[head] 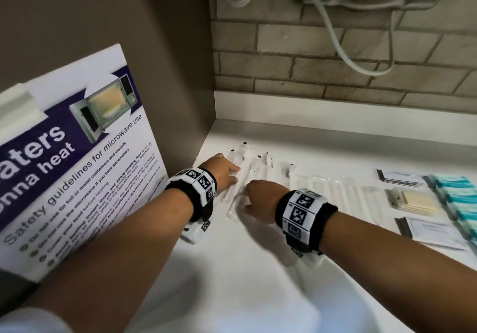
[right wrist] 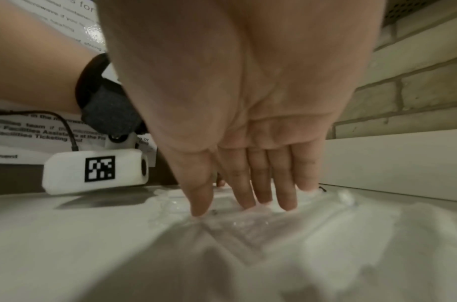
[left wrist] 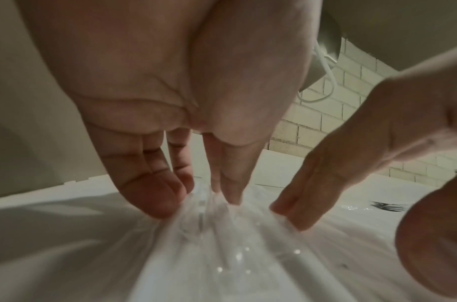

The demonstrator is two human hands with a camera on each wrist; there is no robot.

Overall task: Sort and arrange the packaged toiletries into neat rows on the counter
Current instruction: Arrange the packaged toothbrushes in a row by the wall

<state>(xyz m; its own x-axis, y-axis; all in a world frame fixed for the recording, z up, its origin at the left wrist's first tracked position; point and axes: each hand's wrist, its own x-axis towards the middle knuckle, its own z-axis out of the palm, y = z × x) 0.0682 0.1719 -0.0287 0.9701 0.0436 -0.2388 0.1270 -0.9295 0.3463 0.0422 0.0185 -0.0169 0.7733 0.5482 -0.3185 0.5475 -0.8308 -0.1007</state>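
Both hands lie flat with fingers straight, the left hand (head: 225,174) and right hand (head: 259,198) pressing clear-wrapped toothbrush packets (head: 242,170) (loosely fanned) against the white bench (head: 232,268) near its left corner; further right lie a neater packet row (head: 333,190), teal sachets (head: 456,195) and cards (head: 398,177).

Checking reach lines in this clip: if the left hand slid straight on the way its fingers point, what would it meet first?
Probably more of the clear-wrapped packets its fingertips already press, the left hand pointing along the counter; beyond them, seemingly the white upstand below the brick wall. Depth is unclear.
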